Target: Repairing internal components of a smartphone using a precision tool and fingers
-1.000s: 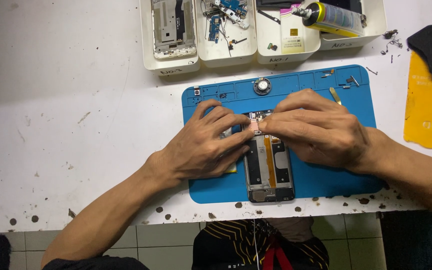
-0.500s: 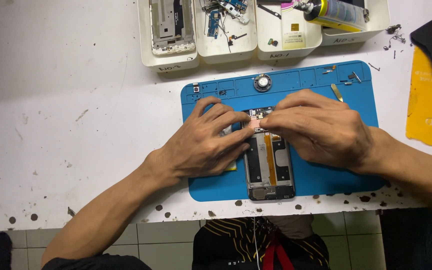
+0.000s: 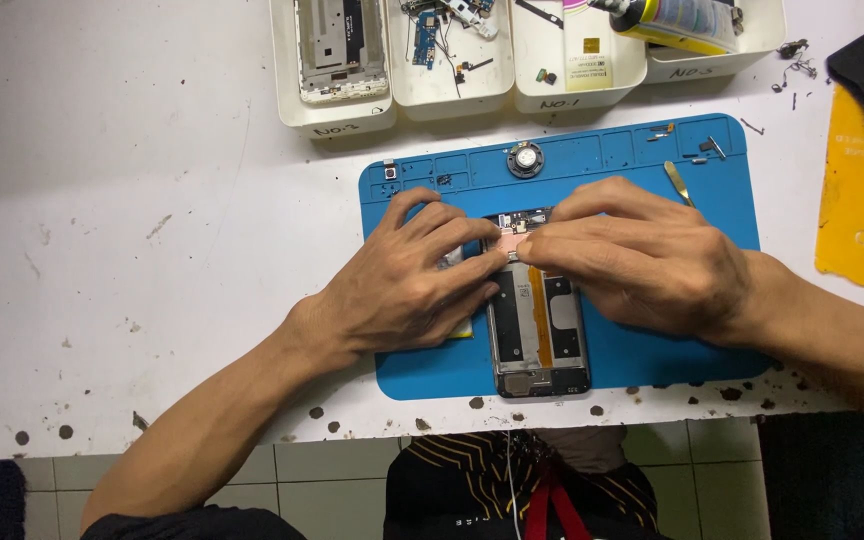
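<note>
Both hands cover the upper end of the opened phone (image 3: 537,330), so whatever the fingertips (image 3: 512,252) pinch there stays hidden, perhaps a small part. Beyond the hands, the white trays (image 3: 452,95) and the yellow tube (image 3: 677,22) are cut off by the top edge.

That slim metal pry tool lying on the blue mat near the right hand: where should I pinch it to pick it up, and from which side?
Probably pinch the metal pry tool at mid-length across its narrow width, coming from above. It lies flat on the blue mat, so only the thin side edges offer purchase. The right hand is closest; the tool's upper end sits clear of it.
</note>
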